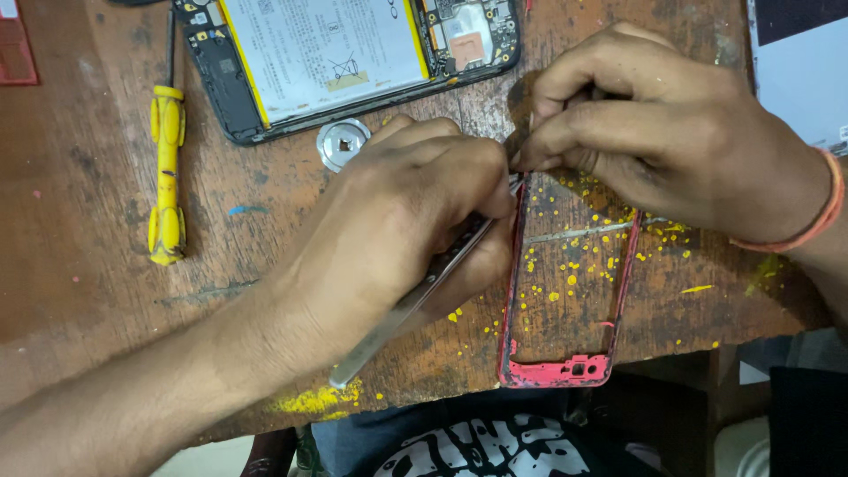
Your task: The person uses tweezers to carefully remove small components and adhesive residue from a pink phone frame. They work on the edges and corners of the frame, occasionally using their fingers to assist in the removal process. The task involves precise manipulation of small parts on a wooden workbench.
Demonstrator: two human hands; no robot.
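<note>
My left hand grips a pair of metal tweezers, whose tips reach the top left corner of a red phone frame lying on the worn wooden table. My right hand pinches that same top edge of the frame with thumb and forefinger; an orange band circles its wrist. What sits between the fingertips is hidden. The two hands touch near the frame's corner.
An opened phone with its white battery exposed lies at the back. A small round metal part rests beside it. A yellow screwdriver lies at the left. Yellow paint specks dot the wood. The table's front edge runs close below the frame.
</note>
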